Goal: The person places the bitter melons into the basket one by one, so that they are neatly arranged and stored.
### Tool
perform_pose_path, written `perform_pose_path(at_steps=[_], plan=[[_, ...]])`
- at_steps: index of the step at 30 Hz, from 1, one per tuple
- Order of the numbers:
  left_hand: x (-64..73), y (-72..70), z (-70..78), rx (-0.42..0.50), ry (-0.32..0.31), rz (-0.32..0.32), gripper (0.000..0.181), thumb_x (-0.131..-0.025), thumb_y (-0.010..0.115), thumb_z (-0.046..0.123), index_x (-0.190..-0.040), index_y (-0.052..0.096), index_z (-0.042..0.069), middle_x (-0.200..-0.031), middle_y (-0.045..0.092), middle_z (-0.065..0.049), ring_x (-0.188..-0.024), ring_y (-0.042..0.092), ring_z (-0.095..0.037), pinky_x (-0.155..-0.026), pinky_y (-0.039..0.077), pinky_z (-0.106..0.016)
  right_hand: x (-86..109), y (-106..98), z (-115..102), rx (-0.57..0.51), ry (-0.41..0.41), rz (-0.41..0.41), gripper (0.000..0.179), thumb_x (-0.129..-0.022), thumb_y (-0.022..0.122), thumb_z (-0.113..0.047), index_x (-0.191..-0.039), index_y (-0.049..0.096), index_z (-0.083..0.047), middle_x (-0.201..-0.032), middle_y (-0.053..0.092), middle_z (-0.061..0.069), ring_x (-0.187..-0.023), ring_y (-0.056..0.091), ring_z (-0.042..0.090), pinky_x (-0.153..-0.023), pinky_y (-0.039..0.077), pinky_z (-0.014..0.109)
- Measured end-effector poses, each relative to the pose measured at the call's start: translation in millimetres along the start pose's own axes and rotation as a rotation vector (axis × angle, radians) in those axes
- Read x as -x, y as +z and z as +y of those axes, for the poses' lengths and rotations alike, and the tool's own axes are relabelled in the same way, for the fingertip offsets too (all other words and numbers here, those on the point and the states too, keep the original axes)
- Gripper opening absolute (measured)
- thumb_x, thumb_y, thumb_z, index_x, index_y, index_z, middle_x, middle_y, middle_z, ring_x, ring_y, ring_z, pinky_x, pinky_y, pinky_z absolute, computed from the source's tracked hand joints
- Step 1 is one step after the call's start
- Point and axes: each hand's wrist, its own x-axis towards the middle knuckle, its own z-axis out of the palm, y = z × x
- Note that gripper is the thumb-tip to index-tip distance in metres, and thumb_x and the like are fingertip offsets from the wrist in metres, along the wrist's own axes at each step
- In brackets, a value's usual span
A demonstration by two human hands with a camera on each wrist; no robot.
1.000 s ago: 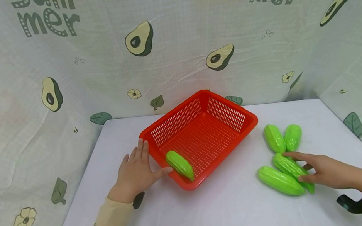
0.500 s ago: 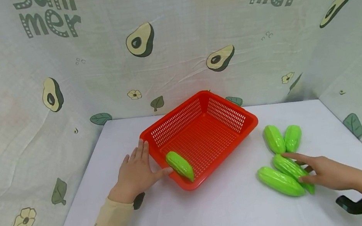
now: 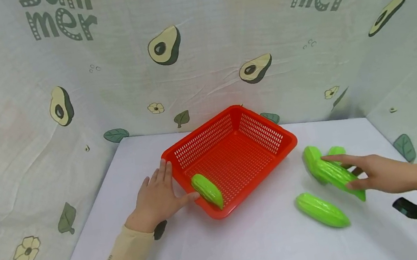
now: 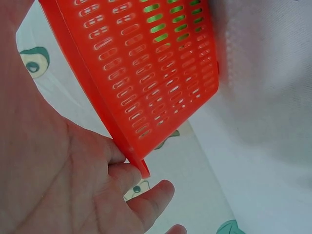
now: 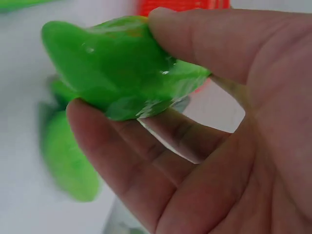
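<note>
In the head view my right hand (image 3: pixel 385 173) grips a glossy green bitter melon (image 3: pixel 336 173), raised over the table. The right wrist view shows the thumb on one side of this bitter melon (image 5: pixel 117 68) and the fingers on the other. My left hand (image 3: pixel 158 200) lies with fairly straight fingers along the near-left rim of a red plastic basket (image 3: pixel 239 201). Its fingertips touch the basket's rim (image 4: pixel 105 109) in the left wrist view. One bitter melon (image 3: pixel 207 191) sits inside the basket, at its near-left end.
Another bitter melon (image 3: pixel 321 210) lies on the white table (image 3: pixel 227 257), nearer the front. Behind the held one are two more, a left bitter melon (image 3: pixel 310 155) and a partly covered right bitter melon (image 3: pixel 336 150). A printed cloth (image 3: pixel 202 36) hangs behind and at both sides.
My right hand has lifted a bitter melon off the table and moved it slightly up and away, so it now overlaps the two behind. The left hand and basket stay put.
</note>
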Motion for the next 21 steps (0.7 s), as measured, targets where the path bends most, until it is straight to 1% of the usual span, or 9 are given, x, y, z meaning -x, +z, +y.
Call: perform_pose_path(at_steps=[2,4,7,10,13,16,18,21], plan=[[1.1,-0.1,-1.6,-0.004,-0.002,-0.001,0.123,-0.064,0.029,0.09,-0.144,0.018,-0.003,-0.15,0.015,-0.02,-0.131,0.026,-0.04,-0.102,0.022,-0.058,-14.2,-13.5,-17.5,0.029,-0.037,0.009,0.075,-0.081,0.069,-0.039,-0.143,0.027,-0.039,-0.126,0.051,0.006,-0.107,0.052,0.025,-0.072,0.05,0.034],[2.2,-0.2,-3.1,-0.003,-0.005,0.002,0.124,-0.064,0.029,0.09,-0.144,0.018,-0.004,-0.15,0.015,-0.02,-0.131,0.026,-0.04,-0.102,0.022,-0.058,-32.4,-26.4,-38.1,0.036,-0.087,0.003,0.074,-0.082,0.069,-0.036,-0.143,0.026,-0.041,-0.126,0.051,0.002,-0.107,0.053,0.024,-0.074,0.05,0.035],[3.7,0.6,-4.8,0.001,-0.01,0.005,0.124,-0.064,0.03,0.09,-0.144,0.019,-0.004,-0.149,0.016,-0.021,-0.13,0.027,-0.04,-0.101,0.022,-0.059,-66.8,-40.4,-70.1,0.028,-0.17,-0.029,0.073,-0.084,0.068,-0.031,-0.142,0.026,-0.043,-0.131,0.046,-0.003,-0.108,0.053,0.02,-0.08,0.049,0.036],[3.7,2.2,-5.3,0.008,-0.018,0.002,0.123,-0.064,0.031,0.089,-0.144,0.019,-0.003,-0.15,0.016,-0.02,-0.131,0.026,-0.04,-0.101,0.022,-0.059,-104.1,-45.5,-99.1,0.013,-0.245,-0.065,0.073,-0.085,0.068,-0.029,-0.142,0.026,-0.043,-0.132,0.043,-0.006,-0.108,0.052,0.019,-0.084,0.046,0.037],[2.0,3.5,-4.3,0.014,-0.022,-0.007,0.123,-0.063,0.031,0.09,-0.145,0.018,-0.002,-0.15,0.016,-0.019,-0.131,0.025,-0.04,-0.102,0.021,-0.059,-139.6,-41.3,-122.7,-0.001,-0.276,-0.103,0.073,-0.084,0.069,-0.028,-0.142,0.027,-0.043,-0.127,0.045,-0.005,-0.106,0.051,0.02,-0.081,0.047,0.034],[-0.1,3.8,-2.7,0.01,-0.026,-0.013,0.124,-0.062,0.03,0.09,-0.145,0.018,-0.001,-0.15,0.016,-0.018,-0.132,0.024,-0.04,-0.102,0.022,-0.059,-170.4,-29.9,-141.8,-0.024,-0.272,-0.138,0.074,-0.082,0.071,-0.025,-0.141,0.029,-0.044,-0.121,0.047,-0.003,-0.104,0.051,0.021,-0.077,0.049,0.032],[-0.8,3.1,-1.8,0.011,-0.027,-0.014,0.124,-0.062,0.029,0.091,-0.145,0.018,-0.001,-0.15,0.016,-0.018,-0.132,0.024,-0.04,-0.101,0.022,-0.059,-187.9,-19.7,-151.8,-0.019,-0.267,-0.159,0.075,-0.082,0.072,-0.024,-0.14,0.03,-0.044,-0.117,0.05,-0.003,-0.104,0.051,0.02,-0.076,0.05,0.03],[-1.3,2.6,-1.9,-0.002,-0.029,-0.015,0.125,-0.061,0.027,0.091,-0.145,0.018,-0.001,-0.15,0.015,-0.018,-0.132,0.024,-0.04,-0.101,0.023,-0.059,-208.5,-2.6,-163.1,-0.009,-0.251,-0.202,0.074,-0.081,0.073,-0.022,-0.139,0.033,-0.044,-0.114,0.051,-0.001,-0.103,0.051,0.019,-0.074,0.051,0.029]])
